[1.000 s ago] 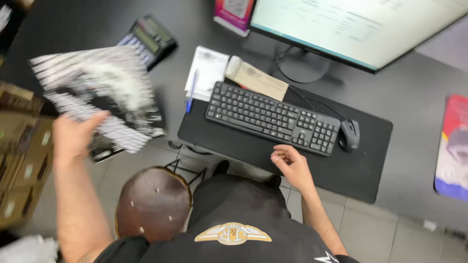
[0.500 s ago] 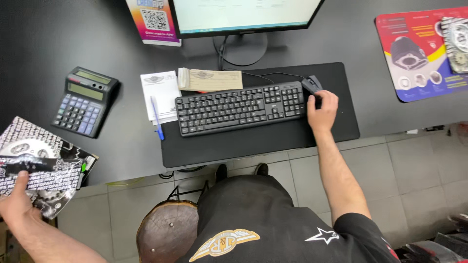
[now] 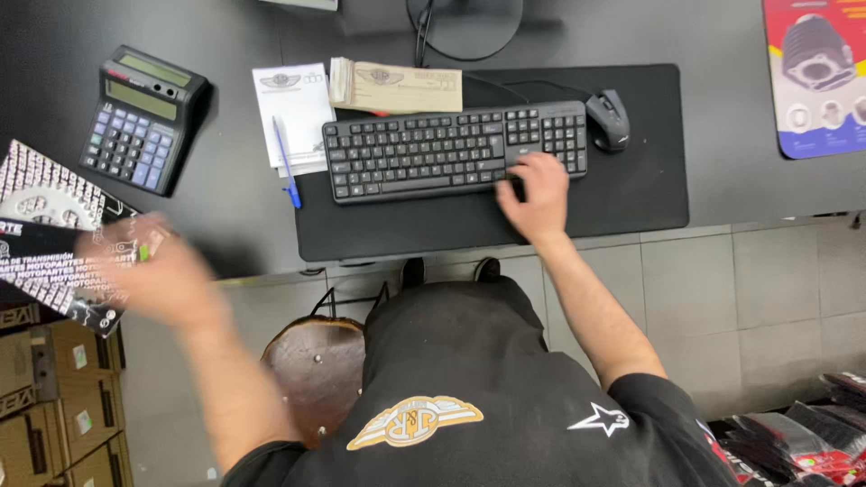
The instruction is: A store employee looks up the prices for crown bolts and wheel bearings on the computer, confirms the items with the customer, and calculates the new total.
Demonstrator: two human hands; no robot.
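The right hand (image 3: 539, 194) is laid on the black keyboard (image 3: 451, 149), its fingers spread loosely over the keys just left of the number pad, nothing being pinched or held. The keyboard is set on a black desk mat (image 3: 631, 194), with a black mouse (image 3: 608, 119) just beside its right end and untouched. The left hand (image 3: 158, 271) is seen over the desk's front edge, blurred by motion (so whether its fingers are spread or closed cannot be told), and it is found at the right edge of a black-and-white printed package (image 3: 50, 234) showing a sprocket; contact between the two cannot be made out. Behind the package a dark calculator (image 3: 144, 117) is placed, and between calculator and keyboard a white notepad (image 3: 293, 113) is laid with a blue pen (image 3: 286, 162) on it. A beige booklet (image 3: 397, 87) is tucked behind the keyboard, touching its back edge.
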